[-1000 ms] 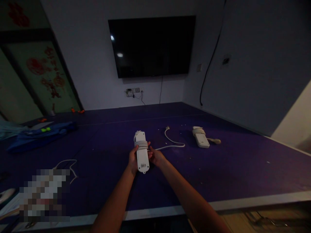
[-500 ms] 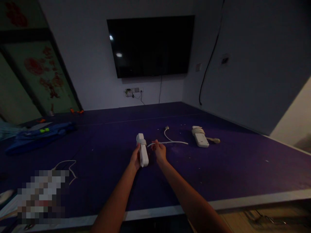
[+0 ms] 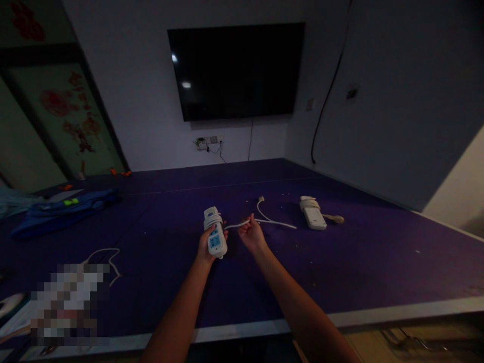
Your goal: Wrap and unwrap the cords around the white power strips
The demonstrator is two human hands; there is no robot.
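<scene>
My left hand [image 3: 206,246] is closed around a white power strip [image 3: 218,246], tilted so its blue socket face shows. Several turns of white cord are wrapped about the strip's upper half. A free length of that power cord [image 3: 234,225] runs right from the strip into my right hand [image 3: 252,236], whose fingers are pinched on it. Past my fingers the cord lies in a bend on the purple surface, and its plug [image 3: 260,199] rests farther back. To the right lies a second white power strip [image 3: 314,218], bound with its own cord.
The purple tabletop [image 3: 340,267] has a pale front edge. Blue cloth [image 3: 64,212] lies at the left, with a blurred-out item [image 3: 70,302] and a thin white cable [image 3: 113,264] nearer. A television [image 3: 238,73] hangs on the back wall above several sockets [image 3: 209,142].
My left hand has turned the strip from its plain back to its socket face. My right hand has moved away from the strip, drawing the cord out to the right.
</scene>
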